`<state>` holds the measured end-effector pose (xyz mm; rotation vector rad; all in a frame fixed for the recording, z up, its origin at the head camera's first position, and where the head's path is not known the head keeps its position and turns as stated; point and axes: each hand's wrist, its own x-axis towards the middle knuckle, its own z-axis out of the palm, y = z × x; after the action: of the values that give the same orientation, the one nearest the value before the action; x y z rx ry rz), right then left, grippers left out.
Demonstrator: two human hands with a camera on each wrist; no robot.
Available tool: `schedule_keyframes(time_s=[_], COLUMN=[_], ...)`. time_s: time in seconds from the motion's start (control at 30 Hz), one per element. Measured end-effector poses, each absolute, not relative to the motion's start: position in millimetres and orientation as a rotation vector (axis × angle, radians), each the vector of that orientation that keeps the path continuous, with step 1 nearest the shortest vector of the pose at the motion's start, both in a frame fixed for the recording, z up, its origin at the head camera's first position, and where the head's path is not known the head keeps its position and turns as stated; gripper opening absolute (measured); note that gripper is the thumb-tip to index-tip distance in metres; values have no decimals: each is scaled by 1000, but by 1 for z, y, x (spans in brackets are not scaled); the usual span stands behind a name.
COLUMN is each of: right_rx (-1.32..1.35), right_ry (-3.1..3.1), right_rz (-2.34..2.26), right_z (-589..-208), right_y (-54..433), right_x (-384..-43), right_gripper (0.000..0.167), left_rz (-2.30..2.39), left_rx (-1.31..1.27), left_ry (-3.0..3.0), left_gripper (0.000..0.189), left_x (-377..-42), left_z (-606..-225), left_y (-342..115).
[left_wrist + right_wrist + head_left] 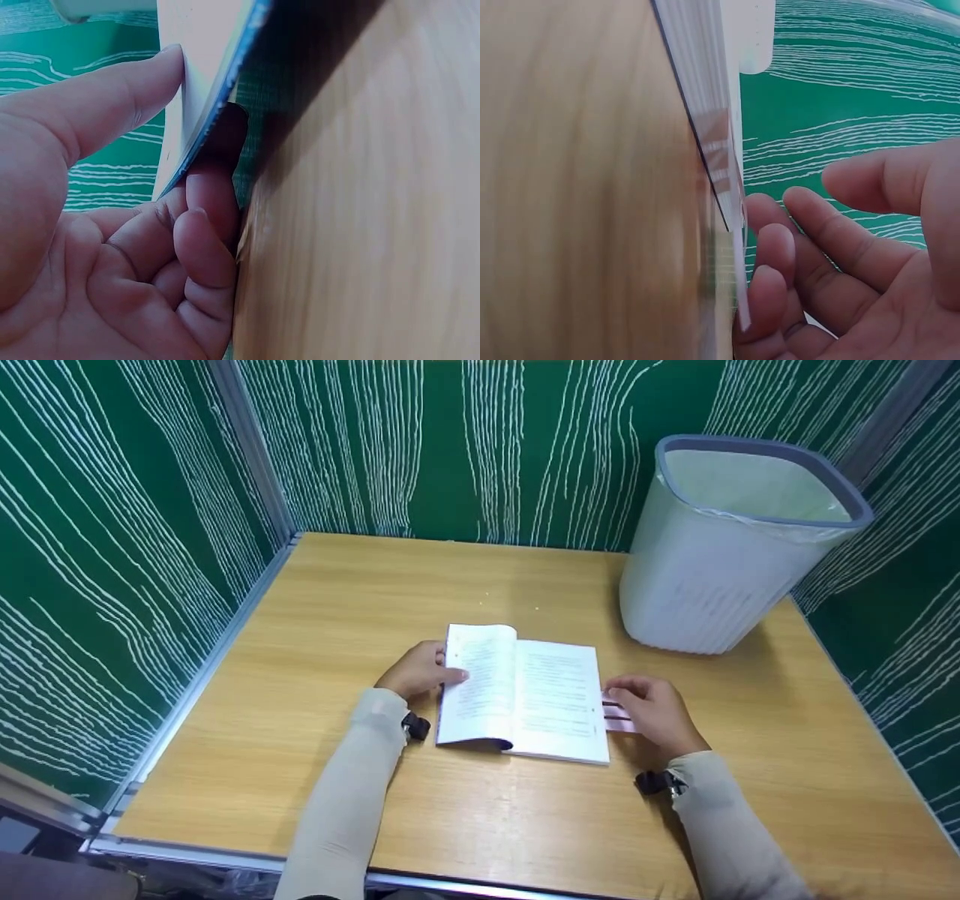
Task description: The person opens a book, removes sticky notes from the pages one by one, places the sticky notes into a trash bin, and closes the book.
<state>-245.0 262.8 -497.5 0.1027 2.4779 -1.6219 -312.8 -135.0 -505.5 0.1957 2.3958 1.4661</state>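
An open book [556, 697] lies on the table, its left pages curving up from the spine. My left hand [420, 669] grips its left edge, thumb on the page and the other fingers curled beneath the cover [214, 124], as the left wrist view shows. From the book's right edge sticks out a pinkish card [619, 715] with dark stripes, partly hidden by the pages. Beside it is my right hand [656, 712]. In the right wrist view its fingers [769, 296] touch the thin card [740, 289], while the thumb stands apart from them.
A white bin [697, 577] with a grey rim and a liner stands at the back right of the wooden table [360, 592]. Green panels [442, 450] with white wavy lines enclose the back and sides. Tiny pale specks lie behind the book.
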Motion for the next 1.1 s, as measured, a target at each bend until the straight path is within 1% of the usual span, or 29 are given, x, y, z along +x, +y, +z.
schedule_keyframes(time_s=[0.27, 0.6, 0.83, 1.0, 1.1], right_rx=[64, 111, 92, 120, 76], right_ry=[2510, 2464, 2320, 2177, 2153], right_rz=[-1575, -1579, -1825, -1971, -1991], right_z=[-498, -498, -495, -490, -487], right_y=[263, 264, 263, 261, 259], right_x=[-245, -246, -242, -239, -236], right_gripper=[30, 31, 36, 39, 39], left_rz=[1444, 1428, 1463, 1461, 1447], left_rx=[160, 172, 158, 154, 143], left_ry=[2411, 2412, 2397, 2403, 2412], left_gripper=[30, 31, 36, 34, 34], left_x=[-312, -312, -312, -312, -313], left_z=[-503, -505, -505, -506, -506], left_y=[-134, -135, -134, -133, -133])
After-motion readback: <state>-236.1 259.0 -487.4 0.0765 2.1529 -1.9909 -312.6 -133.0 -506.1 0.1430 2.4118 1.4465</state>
